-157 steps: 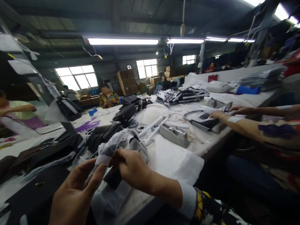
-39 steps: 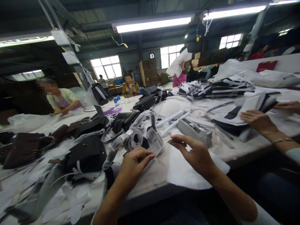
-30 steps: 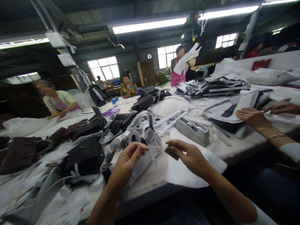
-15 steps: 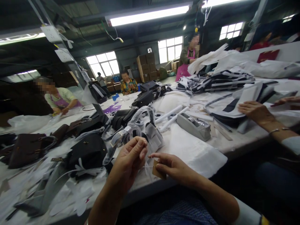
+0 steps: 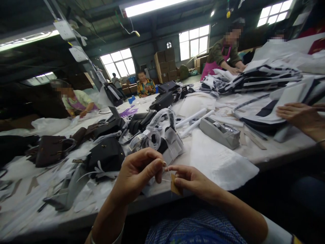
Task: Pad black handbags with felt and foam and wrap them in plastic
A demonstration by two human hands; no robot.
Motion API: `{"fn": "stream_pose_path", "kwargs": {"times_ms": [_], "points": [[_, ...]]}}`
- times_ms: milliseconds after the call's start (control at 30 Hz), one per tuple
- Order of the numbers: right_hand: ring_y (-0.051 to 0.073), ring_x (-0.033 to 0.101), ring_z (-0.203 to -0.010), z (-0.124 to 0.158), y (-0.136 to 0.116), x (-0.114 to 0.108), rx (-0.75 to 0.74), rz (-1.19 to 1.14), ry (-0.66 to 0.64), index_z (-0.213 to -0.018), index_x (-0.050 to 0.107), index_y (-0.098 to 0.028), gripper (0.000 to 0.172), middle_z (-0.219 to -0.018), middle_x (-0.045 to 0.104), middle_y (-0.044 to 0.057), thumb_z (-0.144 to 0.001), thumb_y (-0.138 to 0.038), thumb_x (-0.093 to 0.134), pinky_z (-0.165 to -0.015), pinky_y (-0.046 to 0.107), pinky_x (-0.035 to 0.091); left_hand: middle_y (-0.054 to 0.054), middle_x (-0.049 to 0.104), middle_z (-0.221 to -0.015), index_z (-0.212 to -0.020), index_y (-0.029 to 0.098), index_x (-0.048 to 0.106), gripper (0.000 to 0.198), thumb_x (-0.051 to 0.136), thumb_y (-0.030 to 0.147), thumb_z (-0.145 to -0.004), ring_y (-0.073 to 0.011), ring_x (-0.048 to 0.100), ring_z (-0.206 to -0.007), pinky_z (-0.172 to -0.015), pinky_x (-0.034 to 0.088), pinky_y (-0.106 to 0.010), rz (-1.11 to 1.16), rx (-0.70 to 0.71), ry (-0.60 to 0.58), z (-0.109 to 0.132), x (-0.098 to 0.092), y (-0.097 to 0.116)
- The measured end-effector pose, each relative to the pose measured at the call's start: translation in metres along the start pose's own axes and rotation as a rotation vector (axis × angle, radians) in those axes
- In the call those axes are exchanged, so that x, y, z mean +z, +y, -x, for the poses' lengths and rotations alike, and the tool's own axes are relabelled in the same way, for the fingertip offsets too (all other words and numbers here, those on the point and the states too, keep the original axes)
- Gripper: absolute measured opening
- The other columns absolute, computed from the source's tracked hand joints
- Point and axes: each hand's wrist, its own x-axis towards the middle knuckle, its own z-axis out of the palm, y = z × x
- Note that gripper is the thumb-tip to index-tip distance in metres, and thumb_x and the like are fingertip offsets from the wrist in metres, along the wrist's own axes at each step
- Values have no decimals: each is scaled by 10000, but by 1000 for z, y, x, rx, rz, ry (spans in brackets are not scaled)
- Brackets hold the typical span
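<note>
My right hand (image 5: 189, 178) pinches a small brown card tag (image 5: 176, 186) between thumb and fingers, just above the table's front edge. A thin white string (image 5: 167, 166) runs from the tag to my left hand (image 5: 144, 171), whose thumb and forefinger are pressed together on it. The string bends in a loop between the two hands. Behind them lie a plastic-wrapped bag strap (image 5: 162, 117) and a grey-white wrapped piece (image 5: 173, 144). To the left, a black handbag (image 5: 105, 154) rests on the table.
A grey tape dispenser (image 5: 219, 132) stands beside white foam sheets (image 5: 220, 162) on the right. At far right, a co-worker's hand (image 5: 301, 117) lies on a dark bag with white padding. Brown handbags (image 5: 50, 149) and paper scraps cover the left side. Other people work across the table.
My view has shifted, so the scene sits differently. The string now shows as a bent loop between my hands. A person across the table now leans over the stacked pieces.
</note>
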Motion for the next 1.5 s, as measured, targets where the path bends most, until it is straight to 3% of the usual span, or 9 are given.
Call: {"fn": "stream_pose_path", "kwargs": {"times_ms": [133,233,367,500,600,833,1000,1267,1500], "points": [[281,509,-1280,4,-17,8,-298,354,269,-1363,574,-276,478,-1363,581,85,-921,-453,620,-1135,456,339,-7,608,-562,-765,181,692,263,701,431,-847,-115,528,-502,-529,430,-233,19,-62,11,-2,8,-2],[305,432,-1368,5,-31,27,-429,315,242,-1473,433,-284,635,-1440,517,101,-902,-468,642,-1159,493,315,-11,625,-598,-811,182,692,257,675,432,-870,-117,544,-541,-543,437,-224,9,-60,-2,-3,14,-2],[223,685,-940,1,-28,51,-339,61,172,-1466,388,-278,638,-974,709,48,-903,-366,677,-935,419,522,0,641,-630,-833,196,655,235,645,423,-892,-89,500,-453,-427,373,-200,46,-93,-1,1,12,-5],[150,650,-643,1,-14,49,-203,-203,139,-1144,642,-222,263,-697,644,-5,-932,-378,641,-660,287,531,7,652,-643,-830,204,661,168,639,350,-910,-105,587,-549,-551,477,-207,26,-51,64,14,-5,-12],[118,598,-539,-2,-13,37,-109,-289,89,-957,697,-181,228,-588,565,-29,-932,-400,638,-571,251,493,-28,703,-731,-836,196,699,153,649,324,-904,-145,658,-686,-668,529,-237,-77,-46,66,27,-25,-17],[121,594,-557,-43,-18,25,-13,60,186,-897,710,-156,300,-600,602,-16,-896,-451,656,-590,246,497,-31,731,-890,-998,212,702,261,706,424,-846,-159,673,-803,-770,535,-265,-140,-9,554,24,-92,-51],[139,627,-566,-78,-18,46,-82,250,227,-887,727,-157,305,-597,652,-2,-918,-436,607,-598,247,503,-50,716,-875,-980,151,745,376,735,480,-797,-156,619,-795,-721,464,-232,-110,-210,209,-2,-116,-80],[143,666,-601,-104,-25,73,-202,345,307,-975,759,-177,300,-616,679,-6,-945,-413,576,-635,233,512,-51,712,-822,-917,123,774,335,835,364,-693,-181,621,-801,-754,442,-261,3,-328,-249,-31,-130,-76],[223,732,-703,-104,-27,73,-104,202,254,-1141,723,-134,487,-789,752,74,-874,-529,623,-662,313,613,-8,656,-772,-828,112,727,280,815,363,-742,-104,567,-733,-732,408,-210,181,-318,-191,-23,-134,-91]]}}
